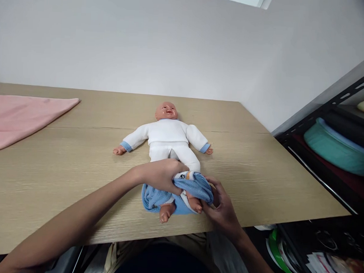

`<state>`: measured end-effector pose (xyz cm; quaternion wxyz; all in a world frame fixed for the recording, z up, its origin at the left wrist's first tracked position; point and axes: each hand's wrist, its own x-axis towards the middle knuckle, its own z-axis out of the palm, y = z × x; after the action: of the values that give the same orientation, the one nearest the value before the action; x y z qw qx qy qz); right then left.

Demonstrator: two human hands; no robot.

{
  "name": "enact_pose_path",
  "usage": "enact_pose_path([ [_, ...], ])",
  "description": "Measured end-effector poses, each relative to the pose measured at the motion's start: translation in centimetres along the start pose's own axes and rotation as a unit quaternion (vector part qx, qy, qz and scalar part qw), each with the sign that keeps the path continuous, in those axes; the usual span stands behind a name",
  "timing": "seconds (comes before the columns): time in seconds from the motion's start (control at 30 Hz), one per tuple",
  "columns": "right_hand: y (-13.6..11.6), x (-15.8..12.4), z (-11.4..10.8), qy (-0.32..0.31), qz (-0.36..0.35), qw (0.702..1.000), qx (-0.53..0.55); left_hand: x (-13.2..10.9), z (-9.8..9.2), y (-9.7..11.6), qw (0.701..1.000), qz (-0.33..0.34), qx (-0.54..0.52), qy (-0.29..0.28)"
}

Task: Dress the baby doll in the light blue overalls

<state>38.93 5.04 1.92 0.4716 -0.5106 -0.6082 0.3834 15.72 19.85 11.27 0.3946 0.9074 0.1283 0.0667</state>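
Note:
A baby doll in a white suit with blue cuffs lies on its back on the wooden table, head toward the wall. A blue garment is bunched around its lower legs, and both bare feet stick out below it. My left hand is closed over the top of the blue garment at the doll's legs. My right hand pinches the garment's right edge beside the doll's foot.
A pink cloth lies flat at the table's far left. To the right stands a dark metal shelf holding a teal cushion and other items. A white wall runs behind the table.

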Motion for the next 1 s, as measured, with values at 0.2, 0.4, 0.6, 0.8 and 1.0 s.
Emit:
enact_pose_path([
  [0.2, -0.2, 1.8, -0.4, 0.043, -0.049, 0.997, -0.049, -0.2, -0.8, -1.2, 0.996, 0.022, -0.08, -0.014],
  [0.4, -1.9, 4.0, -2.6, -0.099, 0.069, 0.993, -0.007, -0.2, -1.3, -1.1, 0.99, 0.013, -0.141, -0.018],
  [0.6, -1.8, 5.8, -3.8, -0.2, 0.113, 0.968, 0.105, 0.2, -1.1, -1.2, 0.985, -0.016, -0.173, 0.02],
  [0.8, -1.7, 7.6, -4.4, -0.226, 0.081, 0.97, 0.032, -0.3, -1.7, -1.1, 0.973, -0.049, -0.226, -0.014],
  [1.0, -1.8, 9.0, -2.8, -0.141, 0.085, 0.984, 0.073, -0.4, -2.0, -1.7, 0.964, -0.084, -0.251, -0.03],
])
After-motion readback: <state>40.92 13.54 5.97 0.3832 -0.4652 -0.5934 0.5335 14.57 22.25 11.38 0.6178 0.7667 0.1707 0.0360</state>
